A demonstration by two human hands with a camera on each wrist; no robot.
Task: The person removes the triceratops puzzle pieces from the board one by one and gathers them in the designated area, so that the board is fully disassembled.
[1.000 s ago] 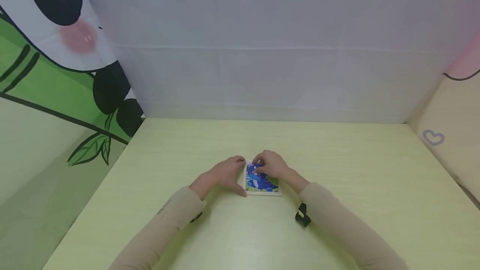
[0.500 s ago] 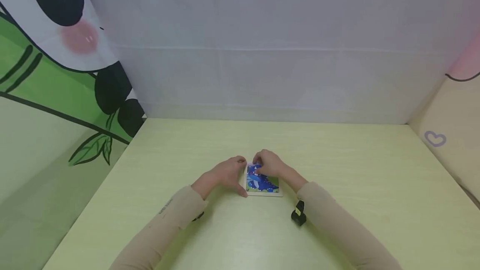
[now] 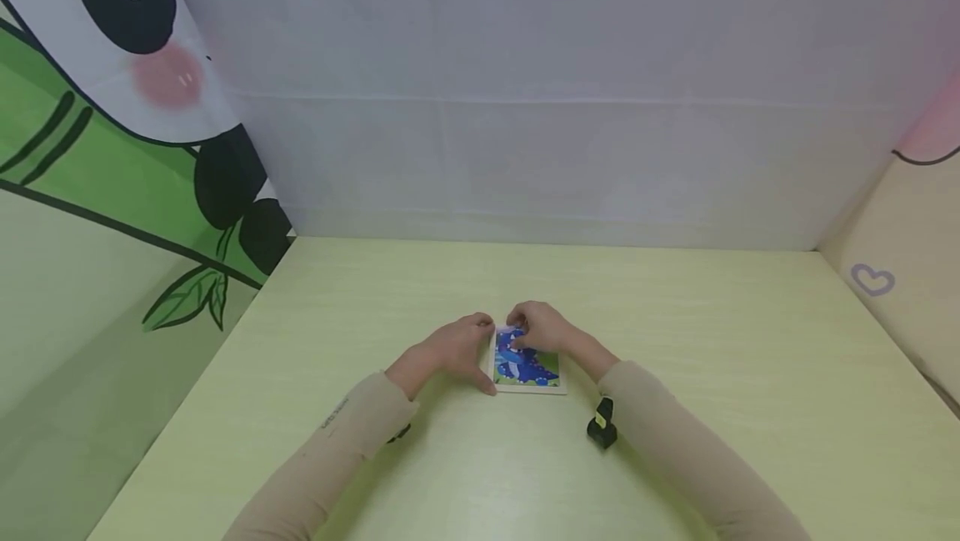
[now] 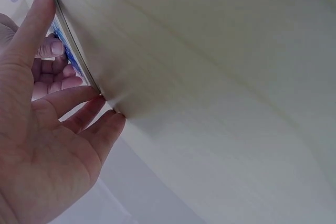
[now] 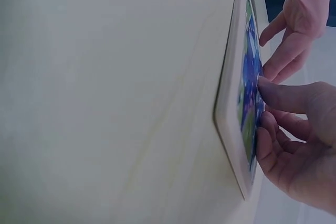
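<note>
A small square jigsaw puzzle with a blue dinosaur on green and a pale wooden frame lies on the table. My left hand holds its left side, thumb at the near corner and index finger at the far one. In the left wrist view, the other fingertips of that hand rest by the tabletop. My right hand reaches over the top right of the picture, with thumb and curled fingers pinching at its surface. Whether a loose piece sits between those fingertips I cannot tell.
The pale yellow table runs back to a grey-white cloth wall. A painted panel stands on the left and a beige one on the right. A black wrist device hangs below the right sleeve.
Both hands keep almost the same places on the puzzle. The whole head view has shifted slightly to the right.
</note>
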